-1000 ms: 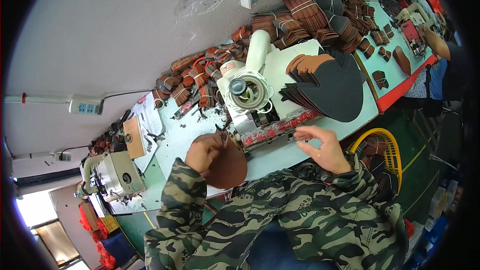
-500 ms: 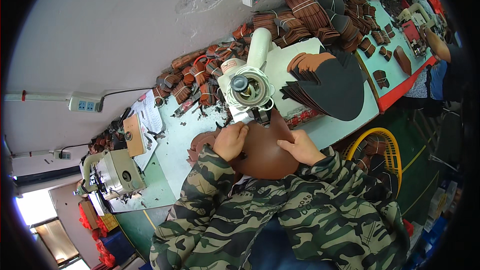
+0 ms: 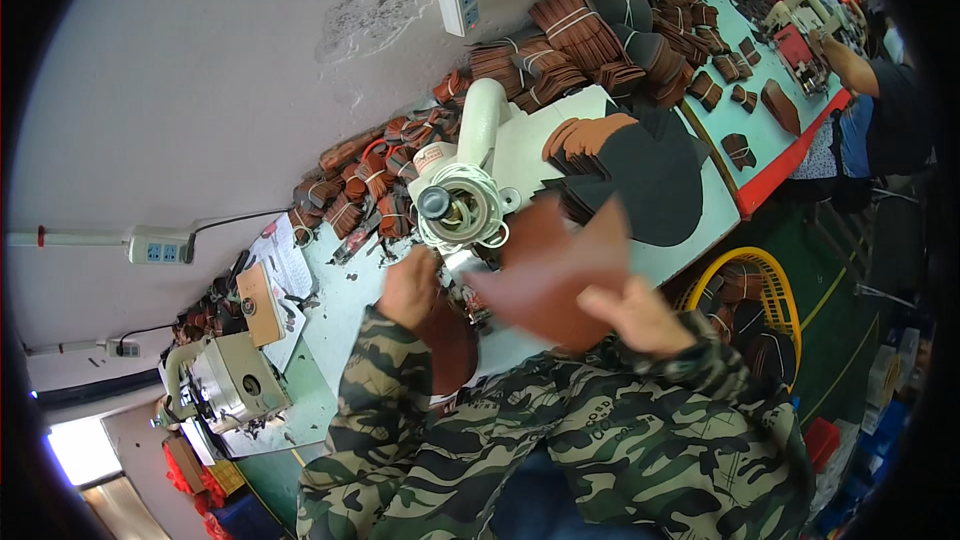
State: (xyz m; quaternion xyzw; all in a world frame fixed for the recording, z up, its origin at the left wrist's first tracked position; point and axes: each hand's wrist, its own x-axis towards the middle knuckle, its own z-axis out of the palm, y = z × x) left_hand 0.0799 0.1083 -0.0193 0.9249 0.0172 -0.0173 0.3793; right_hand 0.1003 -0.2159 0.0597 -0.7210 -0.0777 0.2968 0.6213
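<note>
In my right hand [image 3: 645, 316] is a brown leather piece [image 3: 575, 285], gripped at its right edge between thumb and fingers and blurred by motion. The piece is raised in front of a cream machine [image 3: 482, 130] with a dark round knob. My left hand [image 3: 408, 285] is to the left of the machine's front, apart from the raised piece. Its fingers look curled but are smeared, so what they hold, if anything, is not clear. Beside my left wrist, more brown leather [image 3: 452, 340] shows at the table's near edge. A fanned stack of dark leather pieces [image 3: 655, 185] lies right of the machine.
Tied leather bundles [image 3: 575, 25] are heaped along the wall. A yellow basket [image 3: 795, 305] with bundles stands at the right. A second machine [image 3: 235, 380] is on the left, near papers [image 3: 290, 265]. At far right a person's arm [image 3: 850, 68] reaches to another machine.
My right hand has moved right with the leather piece, lifting and turning it. My left hand has come off the piece and shifted left. The view has shifted slightly.
</note>
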